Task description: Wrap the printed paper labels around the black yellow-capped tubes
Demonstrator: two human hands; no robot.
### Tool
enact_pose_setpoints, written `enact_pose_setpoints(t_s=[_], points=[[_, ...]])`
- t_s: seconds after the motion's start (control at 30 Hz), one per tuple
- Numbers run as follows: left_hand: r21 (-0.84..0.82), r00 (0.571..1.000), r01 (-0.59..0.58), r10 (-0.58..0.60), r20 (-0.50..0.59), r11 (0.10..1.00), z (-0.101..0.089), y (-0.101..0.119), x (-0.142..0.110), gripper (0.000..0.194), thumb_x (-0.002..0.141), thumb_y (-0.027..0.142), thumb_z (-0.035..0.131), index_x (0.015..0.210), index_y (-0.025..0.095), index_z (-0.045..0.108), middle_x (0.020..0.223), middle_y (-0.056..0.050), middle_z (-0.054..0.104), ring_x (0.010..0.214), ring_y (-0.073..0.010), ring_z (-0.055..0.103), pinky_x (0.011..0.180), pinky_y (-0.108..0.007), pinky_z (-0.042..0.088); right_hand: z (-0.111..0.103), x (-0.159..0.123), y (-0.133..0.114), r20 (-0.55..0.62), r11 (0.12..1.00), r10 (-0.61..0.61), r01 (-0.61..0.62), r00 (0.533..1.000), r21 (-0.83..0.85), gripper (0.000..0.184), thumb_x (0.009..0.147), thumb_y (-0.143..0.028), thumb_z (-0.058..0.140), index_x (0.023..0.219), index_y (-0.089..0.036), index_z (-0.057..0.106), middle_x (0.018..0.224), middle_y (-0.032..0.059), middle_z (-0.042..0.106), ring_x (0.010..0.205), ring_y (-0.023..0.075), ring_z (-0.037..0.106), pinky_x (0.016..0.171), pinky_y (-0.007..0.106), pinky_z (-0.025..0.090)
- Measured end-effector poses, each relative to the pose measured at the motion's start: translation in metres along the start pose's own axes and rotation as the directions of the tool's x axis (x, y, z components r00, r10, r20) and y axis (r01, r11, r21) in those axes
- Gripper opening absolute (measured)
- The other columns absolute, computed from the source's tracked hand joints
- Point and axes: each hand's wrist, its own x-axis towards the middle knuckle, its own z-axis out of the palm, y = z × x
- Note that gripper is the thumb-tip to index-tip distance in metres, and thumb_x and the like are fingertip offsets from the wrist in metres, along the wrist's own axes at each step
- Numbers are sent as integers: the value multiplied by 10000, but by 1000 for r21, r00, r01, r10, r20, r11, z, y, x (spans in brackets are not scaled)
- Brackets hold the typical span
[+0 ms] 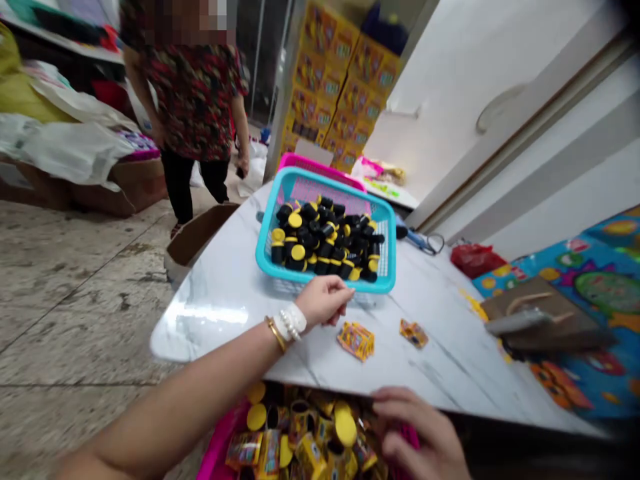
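Observation:
My left hand (325, 300), with bracelets at its wrist, is just in front of the near rim of a turquoise basket (265, 260). Its fingers are curled together, and I cannot make out anything in them. Small black canisters with yellow lids (325, 248) fill the basket. Close to that hand, a stack of printed orange labels (356, 341) lies on the marbled white table (215, 313), with a smaller stack (413, 333) to its right. My right hand (420, 430), slightly blurred, hovers over a pink basket (220, 443) of labelled canisters (310, 453), its fingers apart and holding nothing visible.
Across the table stands a person (193, 100) beside an open cardboard box (200, 237). Yellow printed cartons (330, 87) are stacked behind the table. To the right are a blue-handled tool (417, 240), a red plastic bag (475, 259) and a brown bag (540, 313).

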Motion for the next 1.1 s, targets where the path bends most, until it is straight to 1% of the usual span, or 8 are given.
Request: enact_pose_setpoints(t_s=[0.17, 0.33, 0.47, 0.63, 0.77, 0.93, 1.03, 1.1], points=[[29, 999, 40, -40, 18, 999, 1, -5, 8, 248, 865, 325, 636, 699, 184, 517, 511, 46, 566, 321, -59, 443, 293, -149, 266, -17, 44, 25, -265, 967, 153, -200, 952, -161, 133, 917, -267, 657, 941, -251, 786, 917, 64, 747, 796, 183, 714, 653, 272, 593], [142, 1000, 3, -5, 12, 990, -1, -14, 13, 318, 829, 423, 688, 697, 185, 523, 504, 51, 566, 329, -63, 462, 332, -158, 294, 13, 80, 51, -39, 980, 49, -55, 998, -192, 160, 895, -282, 692, 1004, -261, 808, 869, 53, 714, 756, 174, 677, 650, 294, 568], [296, 1000, -9, 12, -7, 955, -1, -22, 16, 307, 857, 423, 638, 695, 182, 540, 517, 45, 581, 357, -70, 495, 402, -173, 345, 31, 78, 57, -32, 986, 29, -33, 999, -166, 121, 895, -231, 687, 875, -237, 806, 774, 37, 705, 747, 177, 667, 689, 304, 556], [450, 1000, 5, 3, -19, 893, 3, -21, 11, 436, 829, 566, 638, 684, 156, 617, 536, 16, 587, 435, -93, 535, 466, -195, 368, 24, 83, 52, -261, 984, 41, -85, 965, -157, 123, 906, -239, 680, 910, -225, 802, 789, 39, 686, 740, 165, 652, 658, 288, 532], [247, 990, 62, -91, 111, 967, 2, -14, 9, 419, 755, 562, 712, 759, 148, 649, 538, 31, 577, 415, -74, 435, 434, -198, 316, 24, 96, 43, -390, 987, -7, -57, 921, -152, 121, 899, -243, 689, 946, -233, 800, 797, 41, 670, 751, 165, 640, 672, 298, 528], [150, 995, 5, -20, 101, 989, -4, -9, 10, 384, 728, 507, 750, 711, 142, 634, 551, 33, 555, 484, -71, 440, 480, -194, 327, 25, 118, 40, -225, 970, 226, -197, 948, 144, 367, 888, -408, 689, 1186, -196, 723, 959, 74, 697, 822, 179, 648, 636, 270, 527], [218, 995, -89, 76, 66, 972, -3, -10, 10, 358, 767, 479, 722, 690, 142, 628, 572, 25, 559, 519, -83, 472, 516, -205, 362, 23, 137, 41, -47, 881, 372, -337, 927, 332, 399, 877, -533, 650, 896, -146, 744, 738, 36, 666, 665, 153, 604, 581, 254, 494], [268, 982, -144, 170, -77, 953, -2, -11, 9, 329, 817, 455, 675, 706, 152, 615, 576, 30, 543, 526, -89, 474, 530, -212, 375, 23, 148, 41, -33, 860, 400, -362, 916, 360, 459, 865, -580, 638, 691, -156, 670, 581, -8, 570, 540, 117, 506, 512, 236, 432]])
